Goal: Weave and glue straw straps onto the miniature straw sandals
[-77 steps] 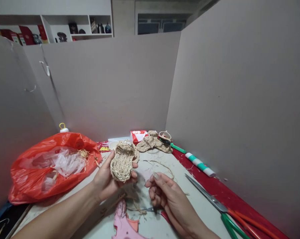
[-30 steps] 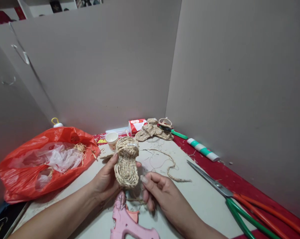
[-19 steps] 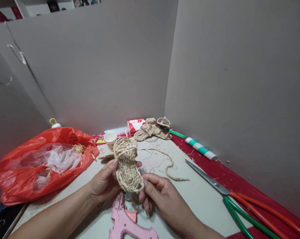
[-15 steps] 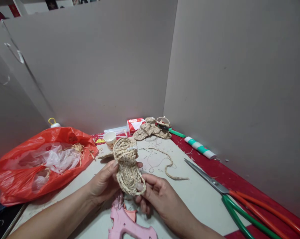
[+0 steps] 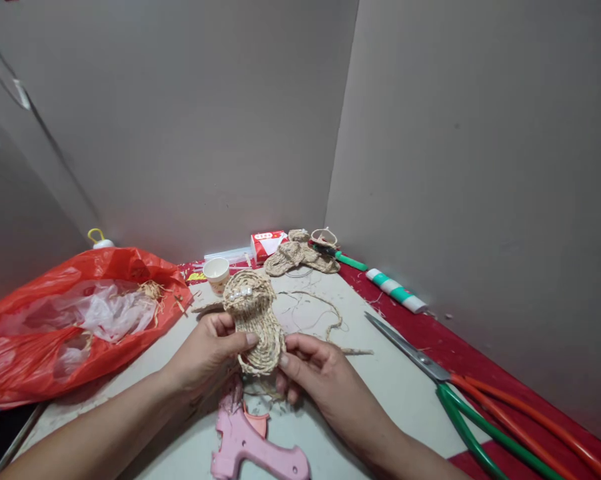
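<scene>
A small braided-straw slipper [image 5: 260,333] with a row of white beads on its strap is held up over the board. My left hand [image 5: 213,353] grips it from the left, thumb lying on the sole and fingers behind. On the other side my right hand [image 5: 318,370] pinches the near right edge of the sole between thumb and fingers. Just below them lies a pink glue gun [image 5: 255,443], its nozzle end partly behind my left hand. A loose straw braid [image 5: 336,313] rests on the board behind my right hand.
Large scissors [image 5: 438,370] with red and green handles lie at right. An orange plastic bag [image 5: 125,260] with straw scraps is at left. Behind stand a paper cup [image 5: 216,272], a red box [image 5: 268,245] and more straw slippers [image 5: 285,259]. Grey panels [image 5: 205,120] enclose the table.
My left thumb has moved from the slipper's side onto its sole. The slipper has turned, with its beads now further left. The whole view has shifted slightly.
</scene>
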A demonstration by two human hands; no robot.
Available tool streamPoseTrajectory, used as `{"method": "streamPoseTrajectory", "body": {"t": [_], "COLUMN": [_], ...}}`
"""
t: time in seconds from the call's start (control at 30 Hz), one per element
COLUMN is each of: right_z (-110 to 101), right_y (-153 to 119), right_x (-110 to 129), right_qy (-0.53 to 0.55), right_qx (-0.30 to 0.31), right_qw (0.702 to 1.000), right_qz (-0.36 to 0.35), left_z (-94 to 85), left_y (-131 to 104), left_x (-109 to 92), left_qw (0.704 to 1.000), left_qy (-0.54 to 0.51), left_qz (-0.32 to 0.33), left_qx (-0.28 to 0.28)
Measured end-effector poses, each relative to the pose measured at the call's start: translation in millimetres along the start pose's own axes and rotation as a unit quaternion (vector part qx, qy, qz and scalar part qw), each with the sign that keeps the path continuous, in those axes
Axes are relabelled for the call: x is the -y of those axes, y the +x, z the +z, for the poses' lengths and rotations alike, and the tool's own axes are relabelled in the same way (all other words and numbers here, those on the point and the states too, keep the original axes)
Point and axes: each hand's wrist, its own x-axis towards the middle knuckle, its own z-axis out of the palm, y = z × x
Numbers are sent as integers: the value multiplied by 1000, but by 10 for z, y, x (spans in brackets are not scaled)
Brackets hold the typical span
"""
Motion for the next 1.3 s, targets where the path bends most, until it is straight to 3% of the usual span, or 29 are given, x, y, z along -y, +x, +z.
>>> {"method": "streamPoseTrajectory", "body": {"t": [0.17,0.33,0.67,0.83,1.3], "right_z": [-66,-34,-66,-106,-158], "right_y": [-17,-6,18,30,56], "right_x": [88,77,55,68,-48], "right_qy": [40,40,25,8,48], "right_qx": [-64,-15,-27,1,30], "right_qw": [997,998,997,996,992], "right_qz": [9,50,65,90,110], "left_z": [64,63,29,15,-24], "left_y": [-31,-43,-21,-35,-23], "left_x": [-36,25,56,71,132], "left_qw": [1000,997,988,980,975], "left_qy": [30,57,148,189,199], "left_qz": [-4,-24,-38,-48,-45], "left_qx": [-9,46,32,41,84]}}
